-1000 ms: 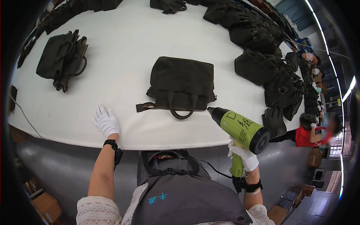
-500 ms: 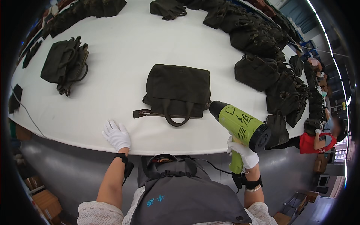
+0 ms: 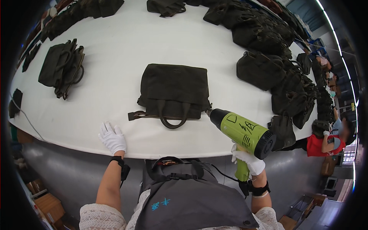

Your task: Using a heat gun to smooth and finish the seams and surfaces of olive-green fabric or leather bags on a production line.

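Note:
On the white table, a dark olive fabric bag (image 3: pixel 173 84) lies with its looped handles toward me. My left hand (image 3: pixel 113 140), in a white glove, rests palm down on the tabletop below and left of the bag, fingers spread. My right hand (image 3: pixel 249 162), also gloved, grips the handle of a green and black heat gun (image 3: pixel 241 130) with a cord. Its nozzle points at the bag's lower right corner; whether it touches cannot be told.
Another dark bag (image 3: pixel 57 67) lies at left, beside a grey cable (image 3: pixel 27 117). Piles of similar bags (image 3: pixel 260 71) line the right and far sides of the table (image 3: pixel 115 50). A co-worker (image 3: pixel 326 143) in a red vest stands at the far right, handling a bag.
The view has shifted slightly. The middle bag and the heat gun's nozzle sit a little further left. Both hands keep their hold and pose.

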Demonstrator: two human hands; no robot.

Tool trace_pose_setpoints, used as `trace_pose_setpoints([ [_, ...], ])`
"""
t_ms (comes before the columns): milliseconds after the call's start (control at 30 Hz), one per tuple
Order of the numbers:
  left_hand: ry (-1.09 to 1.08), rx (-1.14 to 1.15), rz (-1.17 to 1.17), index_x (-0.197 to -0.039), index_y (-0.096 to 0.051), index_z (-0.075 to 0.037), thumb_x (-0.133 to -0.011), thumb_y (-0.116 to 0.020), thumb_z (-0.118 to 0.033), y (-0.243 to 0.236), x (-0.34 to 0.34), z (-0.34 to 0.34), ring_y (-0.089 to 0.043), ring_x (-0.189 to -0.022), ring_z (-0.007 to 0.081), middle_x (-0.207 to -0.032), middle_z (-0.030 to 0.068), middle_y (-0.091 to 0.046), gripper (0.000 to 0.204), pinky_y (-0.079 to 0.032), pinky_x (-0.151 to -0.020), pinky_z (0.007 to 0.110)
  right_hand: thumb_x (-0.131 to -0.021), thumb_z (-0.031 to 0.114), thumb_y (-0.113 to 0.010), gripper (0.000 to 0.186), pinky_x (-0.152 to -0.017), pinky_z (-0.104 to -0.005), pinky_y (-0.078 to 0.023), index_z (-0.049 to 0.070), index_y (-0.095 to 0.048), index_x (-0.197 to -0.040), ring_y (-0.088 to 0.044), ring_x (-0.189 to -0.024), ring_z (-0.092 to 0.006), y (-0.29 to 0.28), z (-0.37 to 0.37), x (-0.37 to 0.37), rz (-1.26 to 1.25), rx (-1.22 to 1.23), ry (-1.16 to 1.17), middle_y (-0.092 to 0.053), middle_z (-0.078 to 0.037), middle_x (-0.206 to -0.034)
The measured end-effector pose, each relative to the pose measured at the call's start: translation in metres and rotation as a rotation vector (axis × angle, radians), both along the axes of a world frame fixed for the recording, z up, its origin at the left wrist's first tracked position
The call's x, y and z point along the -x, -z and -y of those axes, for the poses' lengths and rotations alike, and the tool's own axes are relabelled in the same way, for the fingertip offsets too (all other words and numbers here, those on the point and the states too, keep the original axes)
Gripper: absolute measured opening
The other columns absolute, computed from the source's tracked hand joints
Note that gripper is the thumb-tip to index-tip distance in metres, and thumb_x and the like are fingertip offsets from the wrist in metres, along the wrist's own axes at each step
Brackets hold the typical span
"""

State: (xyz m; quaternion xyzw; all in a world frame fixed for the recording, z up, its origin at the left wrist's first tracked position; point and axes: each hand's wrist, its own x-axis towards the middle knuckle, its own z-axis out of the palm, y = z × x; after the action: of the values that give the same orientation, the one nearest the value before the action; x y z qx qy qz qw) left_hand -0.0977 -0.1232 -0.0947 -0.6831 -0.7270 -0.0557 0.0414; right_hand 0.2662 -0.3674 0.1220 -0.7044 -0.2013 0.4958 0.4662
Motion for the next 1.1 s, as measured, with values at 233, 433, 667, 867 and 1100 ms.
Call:
trace_pose_setpoints([
  [233,-0.031,0.007,-0.027,-0.136,-0.041,-0.005,-0.094,-0.043,-0.034,0.003,0.002,0.001,-0.030,-0.136,0.0263,-0.144,0.0111,-0.038,0.052,-0.018,-0.112,0.047,-0.077,0.003,-0.064,0.017,-0.057,-0.0246,-0.048,0.002,-0.059,-0.094,-0.058,-0.063,-0.0116,-0.002,0.002,-0.009,-0.024,0.014,-0.060,-0.059,-0.003,-0.079],
  [433,-0.047,0.038,0.003,-0.136,-0.041,-0.005,-0.094,-0.042,-0.035,-0.003,-0.004,0.000,-0.029,-0.136,0.0257,-0.144,0.0112,-0.038,0.052,-0.017,-0.112,0.046,-0.077,0.004,-0.064,0.014,-0.058,-0.0244,-0.048,0.004,-0.059,-0.090,-0.057,-0.063,-0.0107,-0.005,-0.021,-0.019,0.030,-0.087,-0.048,-0.058,-0.002,-0.077],
  [667,-0.053,-0.003,0.009,-0.135,-0.042,-0.004,-0.093,-0.043,-0.035,0.002,0.001,0.000,-0.028,-0.136,0.0259,-0.144,0.0129,-0.038,0.052,-0.017,-0.113,0.046,-0.077,0.004,-0.063,0.010,-0.058,-0.0247,-0.046,0.005,-0.059,-0.086,-0.057,-0.064,-0.0103,-0.020,-0.038,-0.028,0.103,-0.144,-0.117,-0.057,-0.002,-0.076],
  [867,-0.038,-0.013,0.019,-0.136,-0.041,-0.004,-0.093,-0.043,-0.034,0.000,-0.003,0.001,-0.030,-0.135,0.0279,-0.143,0.0146,-0.039,0.053,-0.017,-0.113,0.047,-0.078,0.004,-0.063,0.006,-0.058,-0.0253,-0.047,0.004,-0.059,-0.084,-0.057,-0.064,-0.0105,-0.015,-0.053,-0.042,0.083,-0.226,-0.075,-0.057,-0.002,-0.076],
  [1100,-0.039,-0.031,0.037,-0.135,-0.042,-0.004,-0.093,-0.043,-0.033,-0.002,-0.002,0.002,-0.031,-0.135,0.0287,-0.142,0.0148,-0.040,0.052,-0.017,-0.112,0.047,-0.080,0.006,-0.063,0.005,-0.058,-0.0262,-0.047,0.004,-0.060,-0.084,-0.057,-0.063,-0.0107,-0.014,-0.075,-0.050,0.131,-0.255,-0.147,-0.058,-0.002,-0.076],
])
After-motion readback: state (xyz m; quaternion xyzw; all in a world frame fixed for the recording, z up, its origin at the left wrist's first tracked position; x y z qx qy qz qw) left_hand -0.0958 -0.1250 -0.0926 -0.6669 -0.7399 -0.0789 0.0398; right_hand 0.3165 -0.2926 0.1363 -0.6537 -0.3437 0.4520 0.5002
